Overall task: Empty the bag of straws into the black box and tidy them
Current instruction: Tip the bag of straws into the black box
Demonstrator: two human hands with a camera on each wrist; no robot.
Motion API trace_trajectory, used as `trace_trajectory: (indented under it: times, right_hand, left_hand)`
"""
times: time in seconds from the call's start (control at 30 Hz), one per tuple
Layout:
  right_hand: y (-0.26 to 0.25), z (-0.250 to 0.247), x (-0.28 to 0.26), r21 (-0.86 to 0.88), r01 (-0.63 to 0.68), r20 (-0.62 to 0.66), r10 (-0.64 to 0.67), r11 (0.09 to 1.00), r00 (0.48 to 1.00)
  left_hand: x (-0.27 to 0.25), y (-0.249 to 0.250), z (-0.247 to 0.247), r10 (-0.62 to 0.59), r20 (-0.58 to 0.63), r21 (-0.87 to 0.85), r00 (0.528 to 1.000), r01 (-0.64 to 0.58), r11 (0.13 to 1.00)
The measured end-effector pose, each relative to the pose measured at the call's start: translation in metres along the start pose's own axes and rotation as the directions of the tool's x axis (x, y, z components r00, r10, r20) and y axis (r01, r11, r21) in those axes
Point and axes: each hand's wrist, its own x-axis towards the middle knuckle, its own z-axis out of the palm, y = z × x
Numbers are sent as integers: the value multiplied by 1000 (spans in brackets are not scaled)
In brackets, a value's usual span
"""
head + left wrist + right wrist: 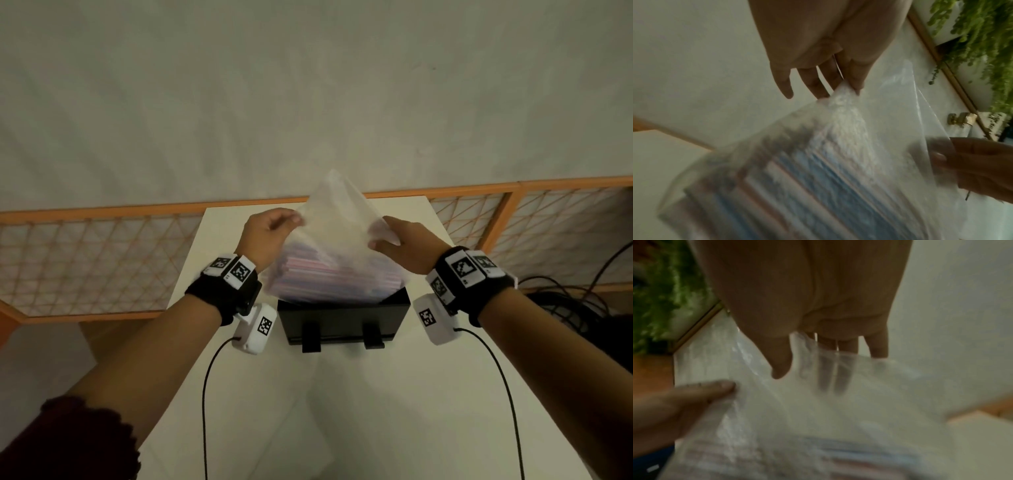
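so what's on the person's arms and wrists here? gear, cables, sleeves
Both forearms are bare. Each wrist has a black strap with white blocks printed with black square markers, on the left wrist and the right wrist. A white camera pod hangs under each, trailing a thin black cable. A dark maroon sleeve covers the left upper arm.

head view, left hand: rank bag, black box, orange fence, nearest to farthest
1. bag: pinched in the left hand at its upper edge.
2. black box: below and right of it, on the table.
3. orange fence: beyond the table's left edge.
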Motion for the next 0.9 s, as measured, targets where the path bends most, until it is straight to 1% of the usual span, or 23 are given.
trace_trajectory:
  times: [0.03, 0.07, 0.1, 0.17, 0.2, 0.23, 0.3, 0.33, 0.4, 0.5, 0.57, 0.63, 0.67, 0.7, 0.73, 0.77, 0.8, 0.83, 0.87, 0.9]
  right_hand:
    - [2, -1, -2, 17, -15, -5, 15, 1000, 1000]
    - [4, -2, -3, 34, -58, 11, 58, 998, 998]
    - [7, -2, -4, 20, -97, 55, 96, 995, 994]
    - [11, 4, -8, -153, -181, 193, 209, 972, 959]
    - [15, 7, -9, -219, -214, 199, 258, 952, 945]
    - [16, 8, -11, -230, -233, 156, 272, 945, 950]
    - [18, 6, -13, -172, -217, 71, 232, 961, 970]
    - [18, 8, -17, -182, -231, 92, 251, 956, 964]
    - [19, 8, -15, -234, -204, 101, 233, 951, 967]
    - [23, 7, -20, -120, -185, -24, 184, 975, 983]
    - [27, 4, -24, -138, -139, -53, 133, 981, 990]
    - [23, -2, -24, -58, -77, -121, 69, 995, 990]
    - [20, -5, -24, -17, -64, -117, 62, 998, 991]
    - [17, -6, -24, -2, -92, -76, 92, 996, 993]
    - [15, -4, -25, -7, -126, 5, 126, 992, 992]
    - [14, 0, -25, -35, -166, 68, 168, 985, 983]
    - [15, 7, -24, -74, -192, 120, 200, 979, 972]
    - [15, 15, -24, -110, -224, 162, 240, 968, 957]
    - [18, 23, -22, -114, -241, 185, 259, 964, 948]
    - [17, 28, -23, -92, -260, 202, 274, 961, 940]
  left_hand:
    - [1, 4, 1, 20, 6, 1, 1000, -20, 1000]
    - [1, 7, 2, 34, 21, 8, 999, -34, 999]
    - [1, 8, 4, 44, 43, 15, 998, -44, 999]
    - [0, 10, 7, 54, 73, 40, 996, -57, 998]
    - [0, 12, 8, 58, 66, 39, 996, -60, 997]
    - [1, 13, 7, 60, 49, 21, 997, -61, 998]
    - [3, 16, 6, 58, 21, -13, 998, -58, 998]
    - [2, 15, 6, 51, 34, -1, 998, -51, 999]
    - [7, 18, 6, 63, 47, 19, 997, -64, 998]
    - [8, 22, 6, 65, 16, -28, 998, -64, 998]
    - [10, 21, 6, 59, 9, -25, 998, -59, 998]
    - [10, 21, 2, 45, 20, -14, 999, -45, 999]
    - [11, 20, 1, 39, 24, -11, 999, -39, 999]
    - [9, 18, -1, 20, 36, -27, 999, -19, 999]
    - [6, 16, -2, -10, 47, -58, 999, 13, 998]
    - [3, 11, -2, -36, 27, -77, 999, 38, 996]
    - [-2, 6, -3, -64, -11, -85, 998, 63, 994]
    - [-5, -5, -3, -107, -75, -95, 991, 100, 991]
    - [-9, -18, -3, -174, -136, -117, 975, 158, 980]
    - [-15, -30, -3, -258, -193, -168, 947, 227, 959]
